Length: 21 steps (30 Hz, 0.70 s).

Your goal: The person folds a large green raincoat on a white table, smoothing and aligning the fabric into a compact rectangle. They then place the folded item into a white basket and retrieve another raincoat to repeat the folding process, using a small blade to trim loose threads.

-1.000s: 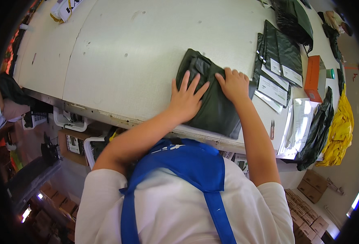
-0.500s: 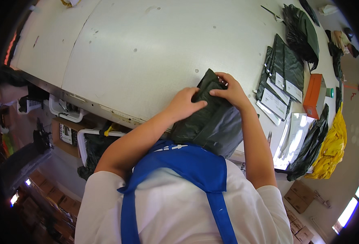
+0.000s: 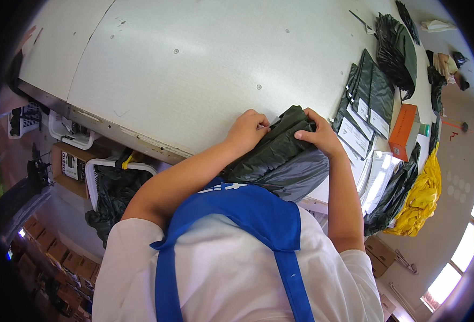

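A dark green plastic bag [image 3: 272, 153], creased and bulky, lies at the table's near edge against my blue apron [image 3: 231, 214]. My left hand [image 3: 247, 130] pinches at its upper left side with fingers curled; the fingertips are partly hidden. A thin pale edge shows beside them. Gripping the upper right corner, my right hand [image 3: 321, 134] has its thumb on top and its fingers behind the bag. A smoother, greyer part of the plastic [image 3: 298, 174] spreads under my right forearm.
To the right lie dark bags with white labels [image 3: 368, 107], a stack of dark bags [image 3: 398, 53], an orange box [image 3: 404, 131], papers in shiny plastic [image 3: 380, 174] and yellow plastic [image 3: 419, 198]. Below the table at left stand a white basket [image 3: 90, 185] and a cardboard box [image 3: 60, 172].
My left hand's fingers have curled in at the bag's edge. The bag's top has folded over and shifted slightly right and nearer, with my right hand still on it. The view has shifted a little.
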### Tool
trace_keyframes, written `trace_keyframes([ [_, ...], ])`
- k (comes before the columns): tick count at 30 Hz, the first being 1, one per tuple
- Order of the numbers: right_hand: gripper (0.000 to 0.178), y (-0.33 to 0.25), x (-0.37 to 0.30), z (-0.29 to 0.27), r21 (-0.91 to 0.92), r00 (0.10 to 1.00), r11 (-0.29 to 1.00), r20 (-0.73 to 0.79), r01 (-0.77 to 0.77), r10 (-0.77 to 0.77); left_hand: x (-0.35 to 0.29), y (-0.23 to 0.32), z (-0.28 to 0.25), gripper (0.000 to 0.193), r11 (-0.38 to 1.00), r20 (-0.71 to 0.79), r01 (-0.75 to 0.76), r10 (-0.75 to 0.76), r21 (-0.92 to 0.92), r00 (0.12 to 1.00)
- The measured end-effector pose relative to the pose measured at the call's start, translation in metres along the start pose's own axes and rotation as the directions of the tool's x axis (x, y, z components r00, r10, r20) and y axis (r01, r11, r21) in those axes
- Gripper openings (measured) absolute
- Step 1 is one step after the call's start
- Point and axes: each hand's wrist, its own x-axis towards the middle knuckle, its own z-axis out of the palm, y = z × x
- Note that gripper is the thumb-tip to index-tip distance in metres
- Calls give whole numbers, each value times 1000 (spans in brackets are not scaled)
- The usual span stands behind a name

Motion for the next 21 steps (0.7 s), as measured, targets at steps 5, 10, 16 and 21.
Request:
trace_keyframes([
  [5, 40, -2, -5, 6, 43, 998, 998, -39, 50, -48, -6, 14, -3, 17, 993, -155, -120, 119, 4, 981],
  [10, 38, 3, 6, 6, -38, 997, 999, -76, 29, -32, -12, 58, -7, 29, 834, -64, -504, 529, 226, 846],
  [16, 37, 14, 8, 8, -1, 981, 999, -190, 47, -47, -2, 50, 16, 20, 726, -33, -486, 571, 486, 820],
  [21, 45, 68, -20, -23, 43, 774, 979, -620, 200, -131, 5, 38, 18, 14, 828, -76, -417, 475, 375, 877],
])
